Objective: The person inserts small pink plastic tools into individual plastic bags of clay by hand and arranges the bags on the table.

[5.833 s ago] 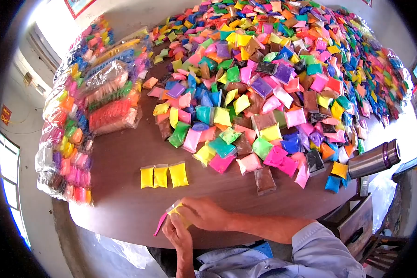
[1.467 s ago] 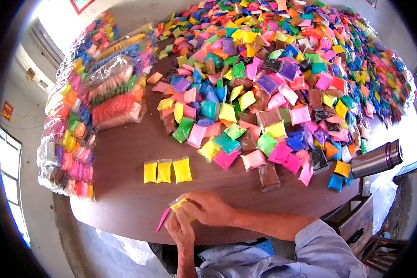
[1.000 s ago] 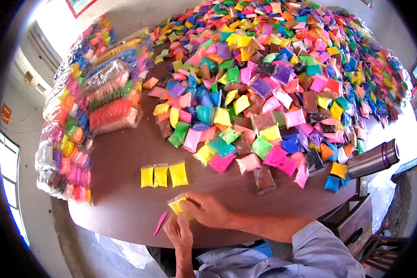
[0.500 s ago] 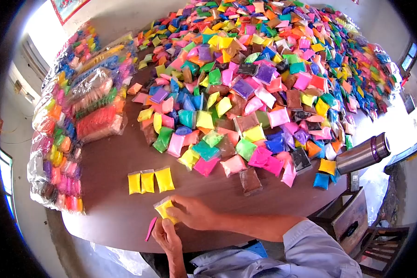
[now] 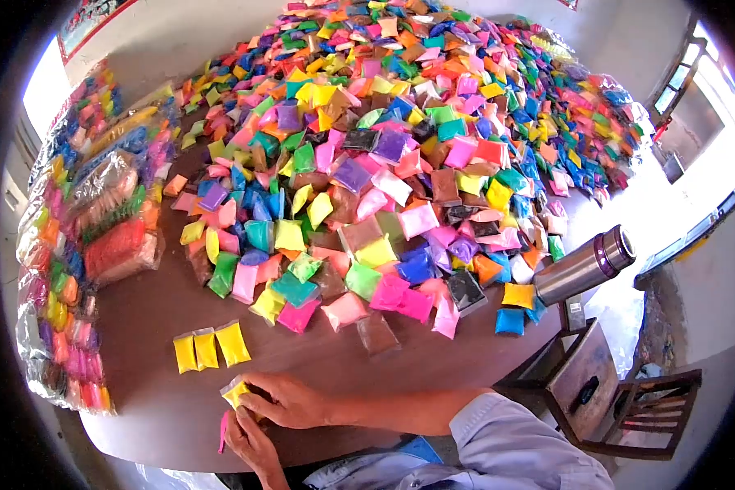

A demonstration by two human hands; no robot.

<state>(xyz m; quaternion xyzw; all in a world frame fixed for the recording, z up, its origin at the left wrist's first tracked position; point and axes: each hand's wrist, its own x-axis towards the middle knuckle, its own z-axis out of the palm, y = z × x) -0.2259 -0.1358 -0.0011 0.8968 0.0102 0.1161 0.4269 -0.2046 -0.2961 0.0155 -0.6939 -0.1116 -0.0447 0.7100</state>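
Both hands meet at a small clear packet of yellow clay-like material (image 5: 235, 393) near the front edge of the table. My right hand (image 5: 292, 403) is closed on it from the right, its fingers covering much of the packet. My left hand (image 5: 251, 442) pinches its lower end from below. A slim pink piece (image 5: 223, 432) sticks out beside the left fingers; whether the hand grips it I cannot tell. Just beyond the hands, three filled yellow packets (image 5: 207, 349) lie side by side on the brown table (image 5: 147, 327).
A large heap of multicoloured packets (image 5: 367, 175) covers the table's middle and back. Clear bags of sorted packets (image 5: 122, 253) line the left side. On the right lies a metal flask (image 5: 584, 265), with orange and blue packets beside it. A wooden chair (image 5: 645, 408) stands at the right.
The camera view has turned, so the table and heap appear further left and lower. My right fingers now cover more of the yellow packet, which both hands still hold.
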